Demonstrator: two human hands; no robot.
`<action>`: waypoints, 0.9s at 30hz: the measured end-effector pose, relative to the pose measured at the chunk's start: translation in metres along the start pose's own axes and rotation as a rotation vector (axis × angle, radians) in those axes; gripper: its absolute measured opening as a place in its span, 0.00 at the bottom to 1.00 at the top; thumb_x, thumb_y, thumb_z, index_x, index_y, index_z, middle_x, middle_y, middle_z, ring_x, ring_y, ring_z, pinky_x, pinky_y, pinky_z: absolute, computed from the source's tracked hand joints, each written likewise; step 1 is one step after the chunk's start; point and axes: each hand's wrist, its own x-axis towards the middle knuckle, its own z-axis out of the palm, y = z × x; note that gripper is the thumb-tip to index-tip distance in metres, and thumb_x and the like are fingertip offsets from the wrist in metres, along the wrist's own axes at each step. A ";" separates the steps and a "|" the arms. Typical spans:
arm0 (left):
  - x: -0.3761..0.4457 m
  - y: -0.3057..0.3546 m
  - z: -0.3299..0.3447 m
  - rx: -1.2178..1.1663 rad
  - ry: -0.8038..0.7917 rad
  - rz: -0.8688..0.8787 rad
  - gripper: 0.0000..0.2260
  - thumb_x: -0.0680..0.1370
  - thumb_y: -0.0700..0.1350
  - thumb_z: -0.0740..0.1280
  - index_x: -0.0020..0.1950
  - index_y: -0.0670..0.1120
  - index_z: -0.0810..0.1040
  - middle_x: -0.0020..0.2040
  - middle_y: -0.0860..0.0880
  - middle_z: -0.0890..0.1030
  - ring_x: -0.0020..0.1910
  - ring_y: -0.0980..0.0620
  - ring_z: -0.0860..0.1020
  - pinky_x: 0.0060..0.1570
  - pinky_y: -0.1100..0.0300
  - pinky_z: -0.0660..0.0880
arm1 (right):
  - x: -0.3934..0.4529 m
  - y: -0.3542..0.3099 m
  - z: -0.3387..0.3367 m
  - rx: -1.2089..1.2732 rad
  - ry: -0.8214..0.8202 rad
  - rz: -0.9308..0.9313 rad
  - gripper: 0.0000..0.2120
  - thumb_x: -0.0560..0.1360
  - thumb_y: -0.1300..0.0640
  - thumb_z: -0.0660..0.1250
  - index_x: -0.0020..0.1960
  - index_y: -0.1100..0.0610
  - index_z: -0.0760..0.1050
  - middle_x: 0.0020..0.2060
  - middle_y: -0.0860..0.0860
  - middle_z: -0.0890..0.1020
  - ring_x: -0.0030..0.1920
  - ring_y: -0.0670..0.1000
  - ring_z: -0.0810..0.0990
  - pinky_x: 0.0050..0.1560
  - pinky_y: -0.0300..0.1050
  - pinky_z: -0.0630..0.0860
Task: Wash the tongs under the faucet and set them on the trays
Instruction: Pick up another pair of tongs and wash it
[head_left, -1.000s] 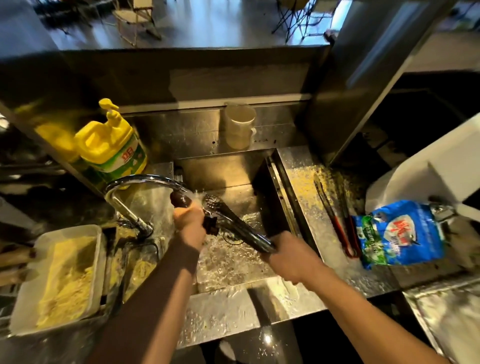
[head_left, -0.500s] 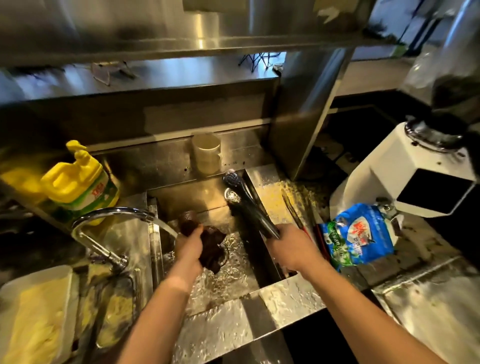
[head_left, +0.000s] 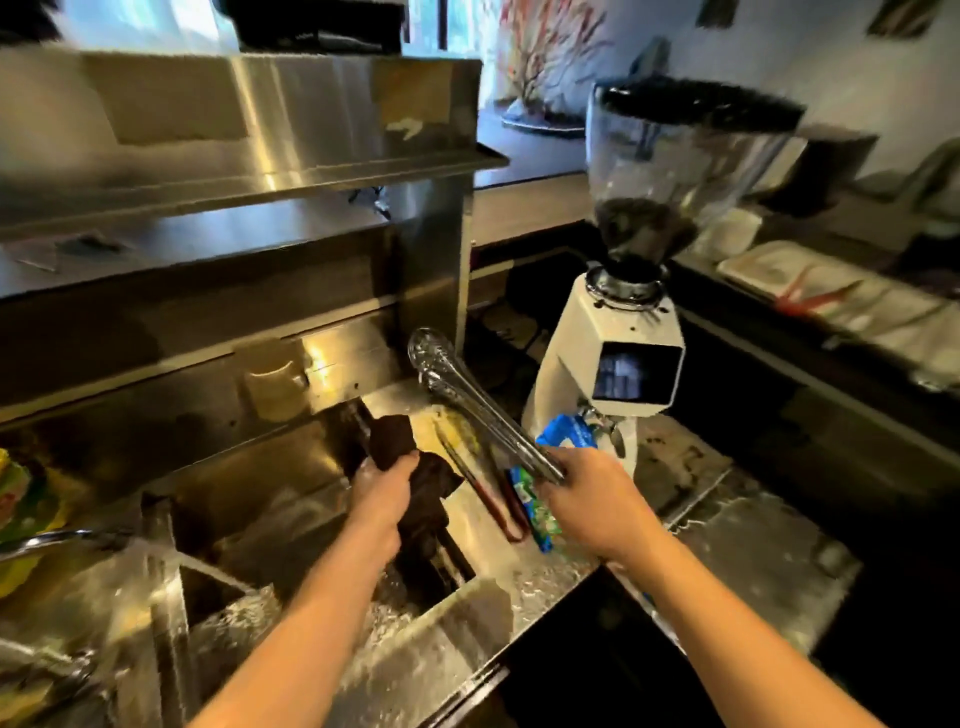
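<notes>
At the front edge of the sink (head_left: 457, 608), two bare forearms reach in. The left hand (head_left: 382, 491) hangs over the sink's right side, its fingers curled tight round a dark brown cloth (head_left: 415, 478) that droops toward the basin. Left of the sink's middle, water runs from the faucet (head_left: 47, 540) and splashes into the basin. Just right of the sink, the right hand (head_left: 582, 493) grips the handle end of the steel tongs (head_left: 467, 400); the fingers wrap the handle, and the tongs slant up and away to the left, their scalloped tips raised above the sink's far right corner, clear of the water. On the wet counter right of the sink lie red-handled tongs (head_left: 493, 493), and beside them a blue and green packet (head_left: 540, 514). Beyond the packet, further right of the sink, stands a white coffee grinder (head_left: 613, 364) with a clear hopper. Behind the sink a pale cup (head_left: 272, 382) sits by the steel backsplash. Far right of the sink, blurred pale trays (head_left: 769, 270) rest on a dark counter.
</notes>
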 end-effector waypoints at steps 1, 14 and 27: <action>-0.006 -0.003 0.016 0.027 -0.029 0.002 0.12 0.77 0.45 0.71 0.60 0.46 0.77 0.52 0.39 0.83 0.51 0.37 0.83 0.49 0.44 0.80 | -0.005 0.009 -0.012 -0.017 0.023 0.004 0.09 0.72 0.55 0.63 0.48 0.43 0.75 0.33 0.49 0.81 0.39 0.56 0.79 0.31 0.45 0.66; -0.112 -0.105 0.238 0.328 -0.496 -0.010 0.06 0.77 0.43 0.70 0.53 0.43 0.80 0.43 0.42 0.84 0.40 0.43 0.82 0.38 0.55 0.77 | -0.117 0.159 -0.155 0.071 0.322 0.324 0.12 0.74 0.54 0.64 0.38 0.37 0.75 0.27 0.39 0.77 0.28 0.43 0.73 0.28 0.40 0.66; -0.246 -0.148 0.437 0.439 -0.866 -0.122 0.06 0.75 0.43 0.71 0.52 0.46 0.80 0.53 0.38 0.85 0.51 0.38 0.84 0.56 0.38 0.79 | -0.194 0.282 -0.252 0.222 0.713 0.740 0.21 0.77 0.45 0.50 0.64 0.48 0.73 0.46 0.53 0.81 0.40 0.56 0.78 0.42 0.55 0.76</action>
